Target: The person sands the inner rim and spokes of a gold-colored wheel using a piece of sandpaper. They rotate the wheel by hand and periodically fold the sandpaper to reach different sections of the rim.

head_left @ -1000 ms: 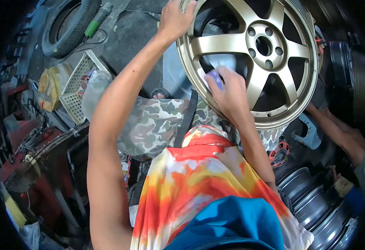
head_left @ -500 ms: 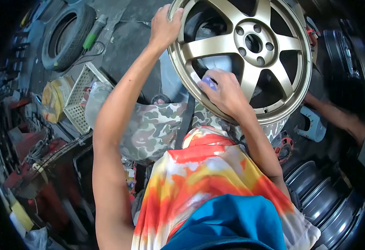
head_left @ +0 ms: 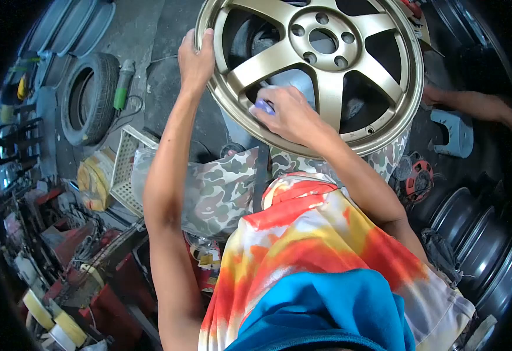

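Note:
A gold multi-spoke car wheel rim [head_left: 320, 93] fills the top centre, leaning over camouflage-patterned fabric [head_left: 221, 187] at my lap. My left hand [head_left: 196, 61] is closed around the rim's outer lip on the left side, thumb on the near face. Lower down, my right hand [head_left: 285, 114] pinches a small purple pad [head_left: 264, 106] against the inner side of the lip, between two spokes. Its fingers cover most of the pad, so its exact kind is hidden.
To the left lie a tyre [head_left: 89, 99], a green-and-grey power tool [head_left: 123, 85] and a white perforated basket [head_left: 128, 169]. At right are a blue-grey stool [head_left: 453, 133], a red reel [head_left: 419, 181], stacked rims [head_left: 478, 245] and another person's arm [head_left: 478, 108].
My view has turned, so the surroundings on the left sit lower and those on the right higher. Both hands keep their hold, the right one still at the rim's lower-left lip.

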Motion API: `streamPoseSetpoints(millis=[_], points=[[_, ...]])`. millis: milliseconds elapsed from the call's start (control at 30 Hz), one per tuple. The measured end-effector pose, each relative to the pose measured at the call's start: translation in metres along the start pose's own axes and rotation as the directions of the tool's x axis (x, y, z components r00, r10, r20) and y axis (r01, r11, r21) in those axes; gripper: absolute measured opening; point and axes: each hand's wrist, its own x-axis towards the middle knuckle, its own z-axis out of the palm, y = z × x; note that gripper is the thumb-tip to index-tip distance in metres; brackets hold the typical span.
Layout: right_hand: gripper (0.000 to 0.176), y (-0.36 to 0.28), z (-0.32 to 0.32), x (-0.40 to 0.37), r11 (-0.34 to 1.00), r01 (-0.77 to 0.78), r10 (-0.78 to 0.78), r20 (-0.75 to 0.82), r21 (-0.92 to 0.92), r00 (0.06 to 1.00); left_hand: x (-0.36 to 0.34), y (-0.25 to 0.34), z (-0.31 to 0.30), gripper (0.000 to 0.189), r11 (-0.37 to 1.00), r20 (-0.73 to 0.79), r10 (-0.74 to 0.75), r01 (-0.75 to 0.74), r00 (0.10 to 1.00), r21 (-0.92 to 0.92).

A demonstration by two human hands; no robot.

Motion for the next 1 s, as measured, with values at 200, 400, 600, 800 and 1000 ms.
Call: streamPoseSetpoints(millis=[200,400,600,800,1000], points=[[0.031,-0.001,0.004,0.005,0.996,-0.075,0.077,-0.039,0.045,0.996,-0.002,0.012,-0.005,0.042,1.000,0.052,-0.007,0.008,0.999,-0.014],[0.035,0.001,-0.007,0.001,0.998,-0.056,0.057,0.039,-0.015,0.998,0.001,0.007,-0.002,0.040,1.000,0.010,0.016,-0.016,1.000,0.008],[0.033,-0.008,-0.017,0.001,0.995,-0.096,0.094,0.163,0.001,0.982,0.002,-0.003,0.000,0.040,1.000,0.010,0.016,-0.016,1.000,-0.011],[0.031,-0.013,-0.011,0.007,0.994,-0.107,0.109,0.119,-0.019,0.987,0.000,-0.001,0.000,0.042,1.000,0.006,0.018,-0.018,1.000,0.008],[0.031,-0.007,-0.008,0.009,0.997,-0.078,0.079,0.084,-0.017,0.993,-0.001,0.001,0.001,0.041,1.000,0.013,-0.004,0.004,1.000,0.001]])
